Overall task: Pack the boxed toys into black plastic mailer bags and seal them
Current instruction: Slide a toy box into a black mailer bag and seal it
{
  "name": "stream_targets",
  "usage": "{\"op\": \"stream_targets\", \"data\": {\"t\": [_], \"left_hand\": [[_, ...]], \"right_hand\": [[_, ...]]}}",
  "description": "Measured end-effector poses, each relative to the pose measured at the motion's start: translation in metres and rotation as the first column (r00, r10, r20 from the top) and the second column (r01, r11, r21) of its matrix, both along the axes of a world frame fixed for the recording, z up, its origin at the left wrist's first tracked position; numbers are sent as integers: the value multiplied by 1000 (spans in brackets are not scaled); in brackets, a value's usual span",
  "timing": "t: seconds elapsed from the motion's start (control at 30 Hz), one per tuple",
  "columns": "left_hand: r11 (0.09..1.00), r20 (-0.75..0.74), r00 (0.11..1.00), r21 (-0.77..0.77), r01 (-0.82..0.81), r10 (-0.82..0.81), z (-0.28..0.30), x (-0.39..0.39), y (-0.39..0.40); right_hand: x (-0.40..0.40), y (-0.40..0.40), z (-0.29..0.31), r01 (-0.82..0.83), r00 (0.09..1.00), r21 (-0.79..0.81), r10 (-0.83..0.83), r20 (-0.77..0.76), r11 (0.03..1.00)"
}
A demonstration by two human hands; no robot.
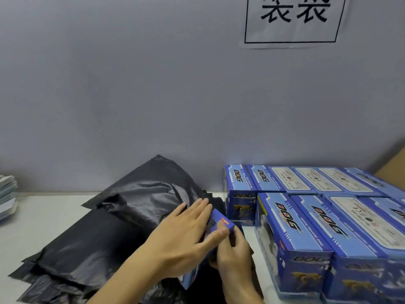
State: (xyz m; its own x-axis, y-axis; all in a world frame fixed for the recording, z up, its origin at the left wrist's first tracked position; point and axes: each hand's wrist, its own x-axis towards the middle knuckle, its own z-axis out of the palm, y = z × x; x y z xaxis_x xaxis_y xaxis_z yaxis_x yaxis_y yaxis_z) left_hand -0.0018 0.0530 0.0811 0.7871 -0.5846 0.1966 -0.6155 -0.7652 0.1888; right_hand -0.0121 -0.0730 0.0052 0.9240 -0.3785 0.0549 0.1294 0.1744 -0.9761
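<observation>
A person stands at a white table (43,220) set against a grey wall (131,84). Both hands are on one blue cardboard toy box (221,222) near the middle of the table, lying on a heap of black plastic mailer bags (92,244). The box's long axis runs from near left to far right, its far end tipped slightly up and pointing toward the wall; the near end shows at the lower edge of the left forearm. The left hand (186,233) lies flat across the box's top with straight fingers, the thumb pressed along the box's right edge. The right hand (234,251) grips the box from underneath on the right, fingers curled round it. To the right, just beside the hands, stand rows of matching blue toy boxes printed "DOG" (306,227). A paper sign with black characters (293,18) hangs on the wall at far right. A stack of pale sheets (7,198) sits at the far left edge.
</observation>
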Motion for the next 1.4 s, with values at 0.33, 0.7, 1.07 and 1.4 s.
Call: {"op": "stream_targets", "data": {"t": [0.33,0.7,1.07,1.4], "left_hand": [[-149,-647,718,-760,-632,256,-12,9,23],[156,-734,534,-638,-754,-420,-54,-12,-3],[336,-744,647,-574,-747,166,-43,26,54],[984,207,969,82,-158,138,-54,22,46]], "right_hand": [[-1,-8,1,-16,999,201,10,34,979],[2,0,5,242,965,155,-254,63,958],[-2,-25,3,238,952,-454,-115,283,859],[13,-27,-25,-82,997,-914,39,-73,398]]}}
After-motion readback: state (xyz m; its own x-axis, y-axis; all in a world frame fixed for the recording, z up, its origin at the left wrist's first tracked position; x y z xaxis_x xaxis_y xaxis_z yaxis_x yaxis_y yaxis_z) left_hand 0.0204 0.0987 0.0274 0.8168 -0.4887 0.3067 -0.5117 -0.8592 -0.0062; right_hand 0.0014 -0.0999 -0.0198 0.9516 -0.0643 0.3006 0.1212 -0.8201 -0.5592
